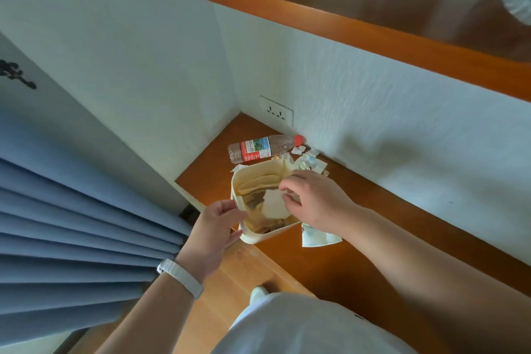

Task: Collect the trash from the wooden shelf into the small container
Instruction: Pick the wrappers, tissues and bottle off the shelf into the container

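A glossy brown wooden shelf (212, 169) runs off to the right. A clear plastic bottle (261, 148) with a red and white label lies on its side close to the back left corner, its red cap (298, 139) pointing at the back edge. Torn white paper scraps (311, 164), some printed in pale blue, are scattered just beside the cap along the back edge. A small container (258, 236), cream, square and open-topped, sits in front of the bottle, reaching to the shelf's front edge near the left end. A crumpled white and blue wrapper (313, 238) lies flat just beside the container's right corner.
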Action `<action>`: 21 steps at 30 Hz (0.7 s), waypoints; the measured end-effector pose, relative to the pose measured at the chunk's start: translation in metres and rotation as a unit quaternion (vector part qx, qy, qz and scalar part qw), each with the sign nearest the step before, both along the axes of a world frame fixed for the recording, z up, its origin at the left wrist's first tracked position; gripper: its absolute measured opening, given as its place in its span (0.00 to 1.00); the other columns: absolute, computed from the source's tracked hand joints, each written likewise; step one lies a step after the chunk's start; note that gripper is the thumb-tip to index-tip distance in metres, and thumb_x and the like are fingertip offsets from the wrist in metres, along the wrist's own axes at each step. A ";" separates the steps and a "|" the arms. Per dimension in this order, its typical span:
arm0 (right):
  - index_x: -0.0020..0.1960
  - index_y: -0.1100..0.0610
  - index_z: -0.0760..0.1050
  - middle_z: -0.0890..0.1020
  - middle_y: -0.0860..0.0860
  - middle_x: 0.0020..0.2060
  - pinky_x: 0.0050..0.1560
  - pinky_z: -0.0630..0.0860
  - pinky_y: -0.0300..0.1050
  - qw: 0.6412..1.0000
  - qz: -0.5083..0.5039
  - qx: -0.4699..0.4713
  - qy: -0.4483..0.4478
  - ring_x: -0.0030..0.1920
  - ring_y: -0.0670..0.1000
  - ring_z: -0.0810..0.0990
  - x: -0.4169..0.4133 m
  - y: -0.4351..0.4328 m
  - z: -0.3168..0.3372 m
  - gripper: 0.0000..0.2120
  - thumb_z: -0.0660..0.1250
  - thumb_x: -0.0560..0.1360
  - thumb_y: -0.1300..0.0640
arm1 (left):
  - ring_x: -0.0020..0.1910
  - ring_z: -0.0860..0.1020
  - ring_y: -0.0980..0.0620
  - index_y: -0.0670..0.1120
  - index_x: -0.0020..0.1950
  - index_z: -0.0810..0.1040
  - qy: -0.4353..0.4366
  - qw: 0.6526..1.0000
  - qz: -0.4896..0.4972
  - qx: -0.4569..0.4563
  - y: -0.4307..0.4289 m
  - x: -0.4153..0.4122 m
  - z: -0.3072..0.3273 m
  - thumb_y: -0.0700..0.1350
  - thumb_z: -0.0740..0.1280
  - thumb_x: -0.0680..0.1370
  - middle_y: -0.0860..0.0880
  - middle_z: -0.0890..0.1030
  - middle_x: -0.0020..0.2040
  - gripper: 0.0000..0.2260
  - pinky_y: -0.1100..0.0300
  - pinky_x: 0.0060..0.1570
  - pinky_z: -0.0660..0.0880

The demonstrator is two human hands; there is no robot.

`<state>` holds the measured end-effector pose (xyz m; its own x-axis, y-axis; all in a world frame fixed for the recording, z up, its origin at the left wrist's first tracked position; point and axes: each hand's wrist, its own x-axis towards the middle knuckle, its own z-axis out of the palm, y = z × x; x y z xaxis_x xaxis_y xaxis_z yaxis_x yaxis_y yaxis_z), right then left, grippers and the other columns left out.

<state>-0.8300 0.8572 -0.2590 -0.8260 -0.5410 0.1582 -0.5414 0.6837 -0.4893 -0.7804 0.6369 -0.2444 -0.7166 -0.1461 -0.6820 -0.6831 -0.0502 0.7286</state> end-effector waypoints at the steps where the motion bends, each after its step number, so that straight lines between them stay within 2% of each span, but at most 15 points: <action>1: 0.53 0.56 0.78 0.81 0.49 0.46 0.45 0.79 0.50 1.000 -0.002 0.000 0.000 0.46 0.50 0.78 0.000 0.000 0.001 0.07 0.65 0.78 0.56 | 0.61 0.82 0.42 0.43 0.58 0.81 0.000 1.000 0.000 0.000 -0.002 -0.001 -0.001 0.39 0.72 0.78 0.41 0.85 0.58 0.09 0.43 0.66 0.78; 5: 0.53 0.56 0.79 0.78 0.45 0.46 0.44 0.77 0.45 1.000 -0.019 -0.020 -0.008 0.45 0.46 0.75 -0.002 0.008 0.002 0.08 0.65 0.77 0.54 | 0.61 0.82 0.43 0.43 0.58 0.80 -0.004 1.000 0.003 0.002 -0.005 -0.005 -0.005 0.38 0.71 0.79 0.41 0.84 0.57 0.08 0.43 0.66 0.77; 8: 0.52 0.55 0.79 0.77 0.45 0.44 0.40 0.75 0.44 0.996 -0.073 -0.038 -0.032 0.43 0.47 0.75 -0.005 0.021 -0.010 0.07 0.66 0.76 0.55 | 0.61 0.82 0.44 0.42 0.57 0.80 -0.010 1.000 0.002 0.004 -0.005 -0.007 -0.007 0.38 0.70 0.79 0.41 0.84 0.57 0.07 0.43 0.67 0.77; 11: 0.54 0.54 0.79 0.78 0.45 0.47 0.41 0.74 0.41 0.989 -0.127 -0.004 -0.078 0.44 0.46 0.75 -0.005 0.037 -0.032 0.08 0.66 0.77 0.53 | 0.61 0.82 0.43 0.42 0.57 0.80 -0.011 1.000 0.000 0.000 -0.006 -0.010 -0.008 0.38 0.70 0.80 0.41 0.84 0.57 0.06 0.43 0.66 0.77; 16: 0.63 0.51 0.75 0.77 0.45 0.58 0.52 0.78 0.41 0.965 -0.146 0.110 -0.187 0.54 0.47 0.77 0.002 0.058 -0.075 0.14 0.64 0.79 0.50 | 0.60 0.82 0.43 0.42 0.57 0.80 -0.015 1.000 0.007 -0.007 -0.007 -0.014 -0.010 0.38 0.70 0.80 0.41 0.84 0.57 0.06 0.43 0.66 0.78; 18: 0.69 0.49 0.71 0.74 0.45 0.64 0.56 0.76 0.41 0.954 -0.143 0.139 -0.224 0.59 0.47 0.76 0.004 0.063 -0.090 0.19 0.65 0.79 0.48 | 0.60 0.82 0.43 0.42 0.57 0.80 -0.021 1.000 0.012 -0.008 -0.007 -0.015 -0.011 0.38 0.70 0.80 0.41 0.85 0.57 0.07 0.44 0.65 0.78; 21: 0.74 0.49 0.63 0.70 0.47 0.68 0.60 0.75 0.45 0.941 -0.128 0.168 -0.266 0.65 0.49 0.72 0.007 0.067 -0.109 0.31 0.68 0.75 0.43 | 0.60 0.83 0.42 0.42 0.57 0.80 -0.027 0.999 0.015 -0.010 -0.004 -0.015 -0.013 0.38 0.70 0.80 0.41 0.85 0.57 0.07 0.44 0.65 0.78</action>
